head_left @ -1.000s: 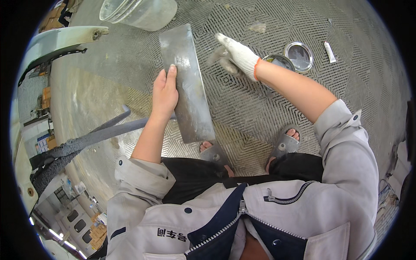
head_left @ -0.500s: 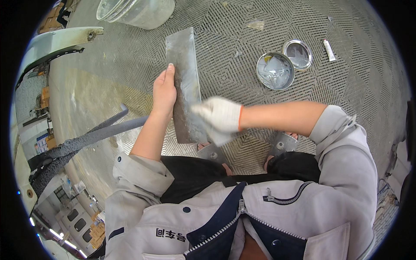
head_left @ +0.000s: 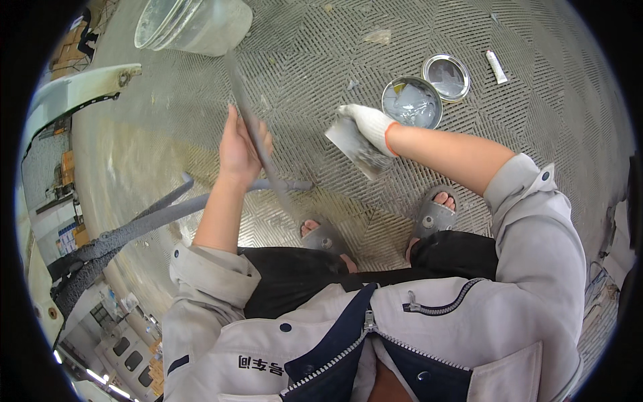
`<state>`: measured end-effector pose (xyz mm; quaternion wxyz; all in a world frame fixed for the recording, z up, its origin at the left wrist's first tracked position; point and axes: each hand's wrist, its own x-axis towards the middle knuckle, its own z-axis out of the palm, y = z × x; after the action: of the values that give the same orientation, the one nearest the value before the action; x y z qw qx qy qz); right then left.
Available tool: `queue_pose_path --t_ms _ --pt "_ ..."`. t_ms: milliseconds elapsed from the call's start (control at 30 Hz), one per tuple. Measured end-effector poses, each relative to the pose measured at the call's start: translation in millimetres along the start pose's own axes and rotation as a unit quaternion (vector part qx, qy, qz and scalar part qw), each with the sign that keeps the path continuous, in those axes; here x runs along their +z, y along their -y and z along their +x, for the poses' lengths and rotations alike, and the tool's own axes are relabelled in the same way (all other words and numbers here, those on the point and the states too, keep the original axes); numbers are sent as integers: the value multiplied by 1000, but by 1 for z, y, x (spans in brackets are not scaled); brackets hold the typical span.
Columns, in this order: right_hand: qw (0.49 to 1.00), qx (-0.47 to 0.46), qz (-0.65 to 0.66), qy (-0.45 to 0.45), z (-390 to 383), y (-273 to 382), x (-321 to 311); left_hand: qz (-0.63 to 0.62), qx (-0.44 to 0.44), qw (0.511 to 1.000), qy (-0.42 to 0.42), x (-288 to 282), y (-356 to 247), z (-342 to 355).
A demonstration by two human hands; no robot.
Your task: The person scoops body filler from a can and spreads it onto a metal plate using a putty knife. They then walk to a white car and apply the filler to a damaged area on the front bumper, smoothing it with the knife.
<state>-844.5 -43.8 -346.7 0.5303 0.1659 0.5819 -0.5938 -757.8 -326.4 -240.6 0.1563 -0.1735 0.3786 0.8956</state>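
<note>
My bare left hand (head_left: 242, 149) grips a long thin metal sheet (head_left: 249, 114) by its middle, and the sheet is turned edge-on, so its broad faces hardly show. In a white knit glove, my right hand (head_left: 368, 124) is closed on a wide flat putty scraper (head_left: 358, 149), whose grey-smeared blade points down toward my feet. Just beyond the glove stands an open round tin (head_left: 411, 102) with grey paste and a clear film inside. Its round lid (head_left: 447, 78), smeared with grey, lies against the tin's far right side.
A white tube (head_left: 496, 67) lies right of the lid. A translucent bucket (head_left: 218, 27) stands at the far left. Dark foam-wrapped stand legs (head_left: 154, 216) reach in from the left, below a pale panel (head_left: 74, 86). My sandalled feet (head_left: 434, 218) are on the patterned floor.
The sheet has turned from face-up to edge-on and moved left with my left hand. My right hand has left the sheet, moving right and away toward the tin with the scraper.
</note>
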Motion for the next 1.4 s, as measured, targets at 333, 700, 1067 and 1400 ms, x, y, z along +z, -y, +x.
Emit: queue_pose_path --t_ms 333,700,1067,1400 --pt "970 -185 153 50 -29 61 18 427 -3 886 -183 54 53 -4" --pt "962 -159 151 162 -22 44 18 199 -166 964 -53 28 38 -10" --pt "865 -343 -368 -11 12 110 2 491 -144 858 -45 47 71 -18" --pt "883 -306 -352 -46 31 67 14 412 -154 893 -96 79 84 -7"
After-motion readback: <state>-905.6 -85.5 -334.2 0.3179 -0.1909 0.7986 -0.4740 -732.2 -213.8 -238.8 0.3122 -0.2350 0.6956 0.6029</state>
